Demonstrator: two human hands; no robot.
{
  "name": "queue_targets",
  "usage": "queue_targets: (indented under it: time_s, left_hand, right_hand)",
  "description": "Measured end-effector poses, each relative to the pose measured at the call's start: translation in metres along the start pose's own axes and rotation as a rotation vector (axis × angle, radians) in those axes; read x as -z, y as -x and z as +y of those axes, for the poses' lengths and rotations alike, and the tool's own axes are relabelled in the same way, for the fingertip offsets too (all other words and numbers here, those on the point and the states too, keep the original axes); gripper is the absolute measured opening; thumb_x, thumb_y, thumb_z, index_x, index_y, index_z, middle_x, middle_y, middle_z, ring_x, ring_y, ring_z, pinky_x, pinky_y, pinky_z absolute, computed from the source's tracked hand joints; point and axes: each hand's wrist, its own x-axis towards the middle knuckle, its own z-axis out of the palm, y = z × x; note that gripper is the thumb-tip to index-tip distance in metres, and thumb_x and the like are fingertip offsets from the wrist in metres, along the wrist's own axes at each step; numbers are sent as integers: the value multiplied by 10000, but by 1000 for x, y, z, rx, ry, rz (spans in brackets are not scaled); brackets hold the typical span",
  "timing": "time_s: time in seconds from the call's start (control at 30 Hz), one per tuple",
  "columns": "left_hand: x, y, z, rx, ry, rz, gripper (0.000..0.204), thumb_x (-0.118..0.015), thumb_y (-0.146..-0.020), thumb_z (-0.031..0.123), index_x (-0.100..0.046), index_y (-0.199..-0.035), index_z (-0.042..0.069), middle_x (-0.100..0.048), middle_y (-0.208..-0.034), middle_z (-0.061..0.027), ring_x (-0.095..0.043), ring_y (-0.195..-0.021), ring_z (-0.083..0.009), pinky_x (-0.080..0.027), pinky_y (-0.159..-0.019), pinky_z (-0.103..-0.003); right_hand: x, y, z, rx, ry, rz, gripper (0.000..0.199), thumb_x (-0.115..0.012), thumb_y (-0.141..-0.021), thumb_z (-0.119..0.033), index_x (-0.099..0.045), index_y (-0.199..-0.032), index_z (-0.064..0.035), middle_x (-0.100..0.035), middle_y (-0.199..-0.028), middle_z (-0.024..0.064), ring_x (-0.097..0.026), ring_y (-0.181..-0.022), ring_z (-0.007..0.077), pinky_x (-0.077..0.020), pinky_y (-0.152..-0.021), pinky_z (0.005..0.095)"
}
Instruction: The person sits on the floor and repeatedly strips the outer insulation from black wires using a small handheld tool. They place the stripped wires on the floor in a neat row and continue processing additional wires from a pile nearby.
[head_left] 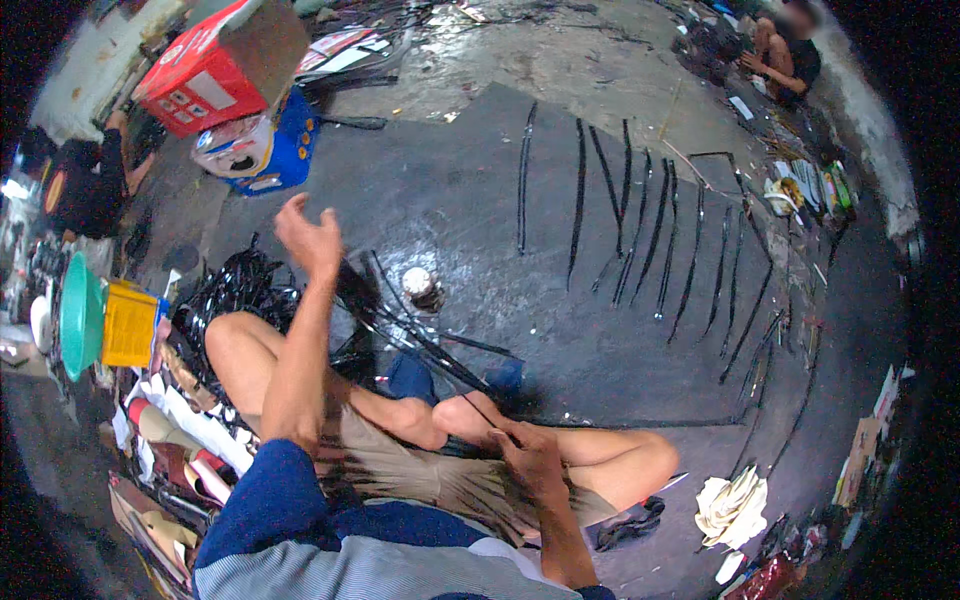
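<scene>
My left hand (310, 235) is raised over the floor on the left, its fingers spread and nothing seen in them. Just below it lies a tangled heap of glossy black strips (235, 295). My right hand (532, 458) is closed near my right knee, around the end of a long thin black strip (470, 395). That strip runs up and left among other loose strips across my lap. Past my crossed legs, a small white round object (418, 282) rests on a dark mat (440, 190). Several black strips (665, 240) are laid out side by side on the mat's right half.
At the upper left a red carton (215, 75) sits on a blue box (295, 150). A green basin (80, 315) and yellow container (130, 322) stand left. Cream cloth (732, 508) lies lower right. One person (795, 60) sits far right, another (90, 180) far left.
</scene>
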Motion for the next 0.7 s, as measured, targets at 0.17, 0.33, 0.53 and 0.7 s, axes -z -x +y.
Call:
queue_targets:
  time_s: [0.17, 0.33, 0.53, 0.7]
  left_hand:
    - [-48, 96, 143, -596, 517, -749, 261, -609, -750, -9, -653, -997, 61, -612, -1062, -130, -596, -1041, -343, -528, -848, -446]
    - [-159, 173, 145, -1281, 157, -817, 179, -607, -841, 181, -701, -978, 115, -590, -1139, -64, -550, -1143, -242, -475, -891, -369]
    - [-195, 179, 151, -1534, -83, -1030, 167, -605, -863, 203, -710, -955, 111, -675, -1097, -71, -613, -1107, -226, -469, -910, -373]
    - [-128, 169, 187, -972, 306, -1091, 259, -629, -826, 99, -610, -1079, 44, -678, -1057, -159, -654, -1032, -349, -549, -852, -469]
  right_hand:
    - [12, -18, 4, -226, 217, -70, 530, -834, -797, -384, -692, -1149, -14, -733, -826, 147, -716, -737, 312, -557, -679, 369]
    - [50, -15, -7, -202, 309, 275, 558, -865, -770, -325, -665, -1195, -24, -710, -759, 127, -685, -645, 285, -537, -619, 373]
    - [81, 4, 24, -198, 225, 563, 345, -804, -821, -133, -698, -1124, -5, -704, -839, 107, -666, -648, 200, -525, -603, 296]
    - [75, -32, 16, -111, 112, 572, 374, -778, -822, -100, -679, -1168, 2, -688, -991, 131, -677, -842, 238, -548, -750, 324]
